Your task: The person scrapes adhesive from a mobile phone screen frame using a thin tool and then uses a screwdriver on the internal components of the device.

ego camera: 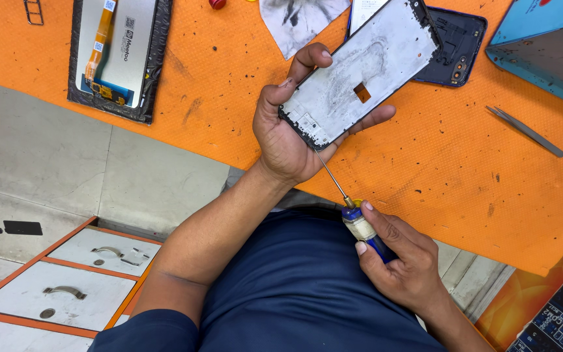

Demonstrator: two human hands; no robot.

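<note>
Closest to me, my right hand [402,257] pinches a blue-handled screwdriver [360,225], its tip meeting the lower corner of a phone frame [353,75]. My left hand [291,130] curls fingers around that frame, tilted above the orange mat [451,169]. I judge a slipped tip could gouge my palm.

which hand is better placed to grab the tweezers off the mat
Right, probably. The tweezers lie on the orange mat on the right hand's side, though it holds the screwdriver. The left hand is wrapped around the phone frame.
</note>
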